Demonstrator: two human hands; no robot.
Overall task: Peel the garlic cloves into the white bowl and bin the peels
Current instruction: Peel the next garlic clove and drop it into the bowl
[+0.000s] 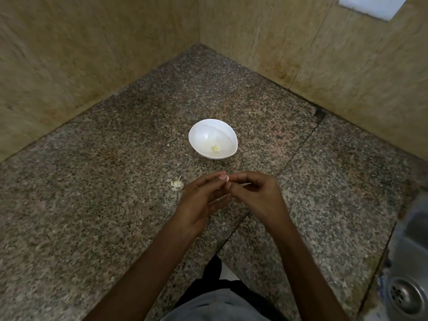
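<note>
- Speckled granite counter point(104, 205), hemmed in by tan wall tiles point(69, 54), carries the white bowl point(193, 137) near its corner. One peeled clove point(215, 148) lies at the bowl's bottom.
- Just on my side of the bowl, my left hand point(199, 200) and right hand point(254, 193) meet above the counter. Each pinches the same garlic clove point(227, 178) between curled fingertips, the other fingers loosely bent.
- Left of the bowl and nearer to me, what remains of the garlic bulb point(177, 184) sits on the counter amid loose skin.
- The clove is small. I judge that a hard tug at its skin could flick it out of my pinch, onto the counter or toward the sink point(410, 246) far to the bowl's right.
- Working this close to the bowl, flakes of skin could drift in with the peeled clove. No bin is in view, so every peel must be gathered and carried off.
</note>
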